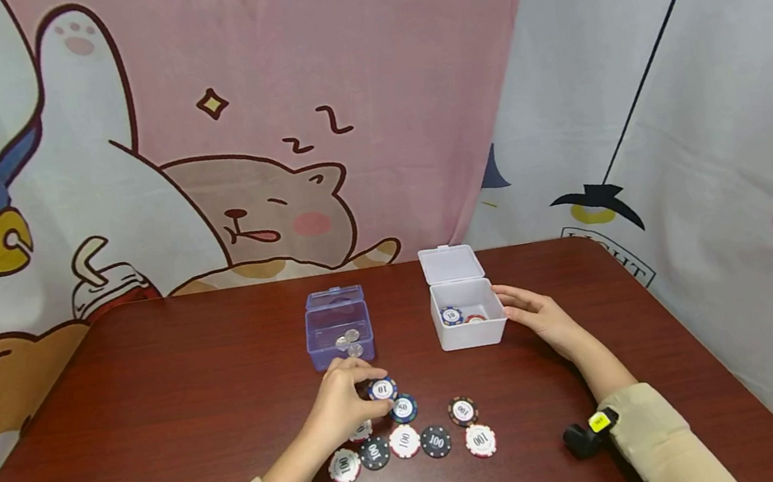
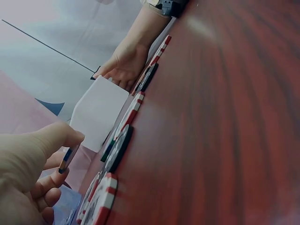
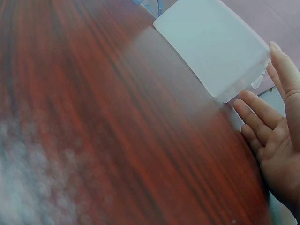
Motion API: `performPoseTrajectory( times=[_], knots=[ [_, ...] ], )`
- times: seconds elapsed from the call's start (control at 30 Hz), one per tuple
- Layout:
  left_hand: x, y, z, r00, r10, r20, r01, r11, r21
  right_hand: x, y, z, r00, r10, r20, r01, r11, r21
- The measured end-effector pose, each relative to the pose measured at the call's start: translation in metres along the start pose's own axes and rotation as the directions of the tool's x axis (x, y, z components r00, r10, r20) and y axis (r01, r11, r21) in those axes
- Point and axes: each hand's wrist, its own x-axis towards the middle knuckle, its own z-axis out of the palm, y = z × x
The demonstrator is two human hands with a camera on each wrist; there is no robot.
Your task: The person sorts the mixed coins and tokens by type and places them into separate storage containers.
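My left hand (image 1: 339, 402) pinches a blue poker chip (image 1: 382, 389) marked 10 between thumb and fingers. In the left wrist view the chip (image 2: 68, 160) is seen edge-on, tilted, under the thumb. Just below it in the head view lies a blue-green chip (image 1: 403, 408) marked 50. Extended fingers of my right hand (image 1: 544, 321) rest along the right side of a white box (image 1: 474, 334), with the thumb at its corner in the right wrist view. That box has its lid up and holds a blue chip (image 1: 452, 315) and a red one (image 1: 475, 318).
A purple see-through box (image 1: 316, 341) with its lid raised stands to the left, several silver coins (image 1: 351, 335) inside. Several chips marked 100, such as a white one (image 1: 480, 440) and a black one (image 1: 435, 441), lie on the brown table (image 1: 183, 438) towards the front.
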Motion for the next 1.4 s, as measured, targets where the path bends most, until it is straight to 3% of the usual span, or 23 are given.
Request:
performPoseTrajectory(
  times=[0.27, 0.57, 1.1, 1.4],
  knots=[
    [0.006, 0.009, 0.005, 0.999, 0.042, -0.013, -0.043, 0.999, -0.026, -0.001, -0.001, -0.001, 1.000, 0.005, -0.001, -0.005, 1.000, -0.007],
    [0.017, 0.024, 0.013, 1.000, 0.027, -0.006, -0.027, 0.997, -0.069, 0.000, -0.001, 0.000, 1.000, -0.004, 0.000, 0.004, 1.000, -0.009],
    [0.040, 0.042, 0.028, 0.998, 0.059, -0.005, -0.059, 0.995, -0.083, 0.000, 0.000, 0.001, 1.000, 0.013, -0.009, -0.013, 1.000, -0.007],
    [0.055, 0.051, 0.030, 0.999, 0.042, -0.012, -0.043, 0.995, -0.093, 0.000, -0.001, 0.002, 1.000, 0.017, -0.008, -0.017, 1.000, -0.005]
  ],
)
